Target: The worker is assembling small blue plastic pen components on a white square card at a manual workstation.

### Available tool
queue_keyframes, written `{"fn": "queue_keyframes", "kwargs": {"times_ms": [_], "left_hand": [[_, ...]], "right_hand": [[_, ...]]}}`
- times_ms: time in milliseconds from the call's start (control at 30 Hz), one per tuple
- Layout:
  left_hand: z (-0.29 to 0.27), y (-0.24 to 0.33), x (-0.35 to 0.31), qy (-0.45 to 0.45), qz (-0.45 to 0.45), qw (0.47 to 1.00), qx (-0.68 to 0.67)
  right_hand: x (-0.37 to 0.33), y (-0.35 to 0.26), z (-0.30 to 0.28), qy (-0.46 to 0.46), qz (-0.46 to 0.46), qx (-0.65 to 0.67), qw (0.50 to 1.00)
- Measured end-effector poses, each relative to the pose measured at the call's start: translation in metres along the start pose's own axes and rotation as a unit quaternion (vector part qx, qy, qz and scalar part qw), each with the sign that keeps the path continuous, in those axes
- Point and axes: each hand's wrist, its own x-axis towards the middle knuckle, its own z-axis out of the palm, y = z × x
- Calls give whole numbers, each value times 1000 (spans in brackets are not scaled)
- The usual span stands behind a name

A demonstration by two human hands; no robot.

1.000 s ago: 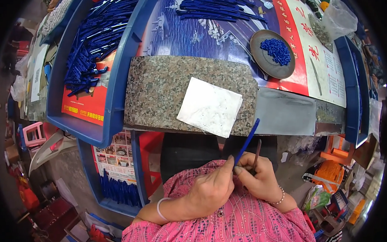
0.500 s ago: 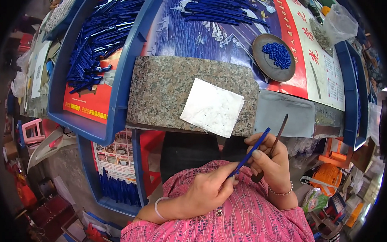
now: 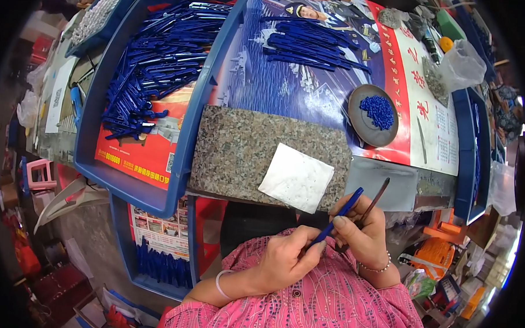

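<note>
Okay, our right hand now grips the blue stick higher (plus a brown tool), left hand pinching below: steadier, we'd say.

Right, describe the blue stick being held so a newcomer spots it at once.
Find the speckled stone slab and the white sheet on it. Below and right of that sheet, a blue stick slants between the left grip and right grip. Its neighbour, a thin dark-brown tool, sits in the right grip alone; this one is bright blue and held by both.
</note>
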Motion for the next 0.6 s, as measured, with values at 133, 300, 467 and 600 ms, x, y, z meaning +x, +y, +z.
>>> {"fn": "queue_keyframes", "kwargs": {"times_ms": [133,300,467,600], "left_hand": [[-9,0,0,-24,-64,996,-61],[-26,-14,5,-49,-266,834,-481],[-26,-10,4,-107,-232,805,-536],[-32,-7,10,-55,-250,836,-485]], "right_hand": [[7,-10,7,-17,-11,1,1000],[15,-14,0,-31,-342,-267,901],[11,-14,5,-172,-500,-433,730],[9,-10,5,-233,-442,-458,735]]}}
